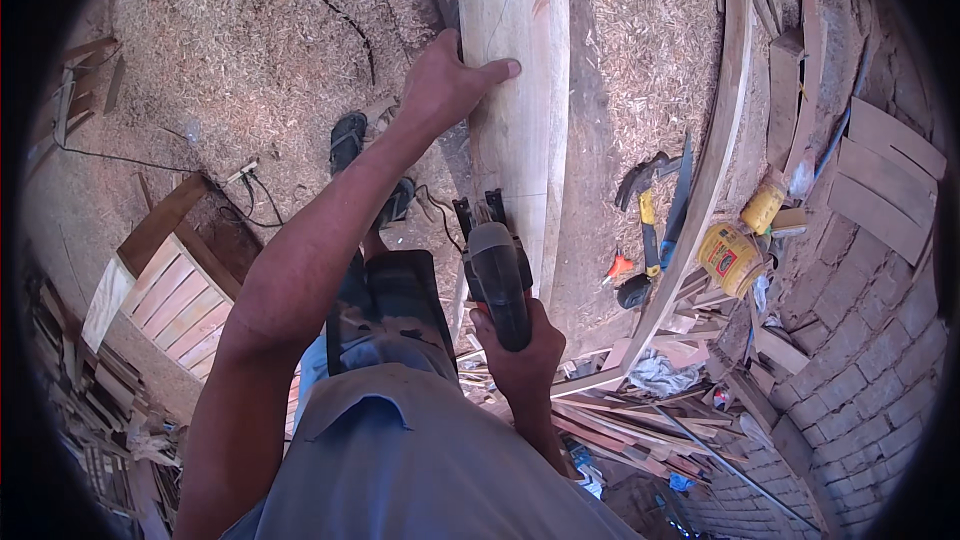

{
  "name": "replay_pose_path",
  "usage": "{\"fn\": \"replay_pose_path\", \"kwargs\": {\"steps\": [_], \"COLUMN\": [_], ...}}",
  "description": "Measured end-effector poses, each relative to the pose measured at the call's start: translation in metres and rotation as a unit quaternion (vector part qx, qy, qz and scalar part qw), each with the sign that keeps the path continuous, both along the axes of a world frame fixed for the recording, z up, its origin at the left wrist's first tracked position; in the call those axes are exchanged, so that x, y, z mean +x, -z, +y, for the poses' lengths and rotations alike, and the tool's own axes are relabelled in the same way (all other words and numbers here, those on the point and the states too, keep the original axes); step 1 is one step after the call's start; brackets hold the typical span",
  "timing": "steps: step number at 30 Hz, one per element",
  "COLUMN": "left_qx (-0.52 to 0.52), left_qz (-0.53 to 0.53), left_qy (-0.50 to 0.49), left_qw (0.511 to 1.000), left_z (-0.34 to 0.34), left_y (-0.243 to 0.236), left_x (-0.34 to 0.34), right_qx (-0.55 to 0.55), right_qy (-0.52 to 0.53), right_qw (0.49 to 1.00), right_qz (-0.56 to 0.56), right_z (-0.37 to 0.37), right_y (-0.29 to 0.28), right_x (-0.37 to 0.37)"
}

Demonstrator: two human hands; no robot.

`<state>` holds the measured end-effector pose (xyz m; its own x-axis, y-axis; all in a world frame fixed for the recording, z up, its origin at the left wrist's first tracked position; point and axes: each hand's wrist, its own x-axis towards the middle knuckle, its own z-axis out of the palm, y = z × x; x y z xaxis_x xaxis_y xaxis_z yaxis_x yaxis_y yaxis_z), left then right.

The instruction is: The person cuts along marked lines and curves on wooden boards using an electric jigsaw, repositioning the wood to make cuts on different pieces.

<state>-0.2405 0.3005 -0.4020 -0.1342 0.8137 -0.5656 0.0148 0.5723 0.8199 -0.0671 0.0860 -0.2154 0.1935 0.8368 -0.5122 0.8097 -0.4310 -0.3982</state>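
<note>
A long pale wooden plank (512, 130) runs away from me, with a thin curved line and a straight cross line on its face. My left hand (447, 87) is closed over its left edge, thumb lying on top and fingers hidden below. Nearer to me, my right hand (523, 345) is wrapped around the body of a dark jigsaw (497, 275) with a grey top. The forked front of its base rests on the plank at the near left edge. The saw's blade is hidden from above.
To the right lie a yellow-handled hammer (648, 210), a handsaw (679, 202) and a yellow container (731, 258). A long curved board (735, 80) stretches beyond them. A slatted wooden piece (180, 300) sits at left. Cords (335, 15) cross the shavings. Scrap wood surrounds my feet.
</note>
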Motion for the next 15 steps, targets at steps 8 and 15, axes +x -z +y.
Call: {"fn": "replay_pose_path", "kwargs": {"steps": [8,15], "left_qx": [-0.001,-0.008], "left_qz": [0.002,0.013], "left_qy": [-0.001,0.007], "left_qw": [1.0,1.0], "left_z": [-0.0003,0.0002], "left_y": [0.0024,-0.0023], "left_x": [-0.0014,-0.0014], "right_qx": [0.011,0.004], "right_qy": [0.002,0.018], "right_qw": [1.0,1.0], "right_qz": [0.009,0.013], "right_z": [0.0004,0.0023], "right_y": [0.0007,-0.0006], "right_x": [-0.0042,-0.0091]}}
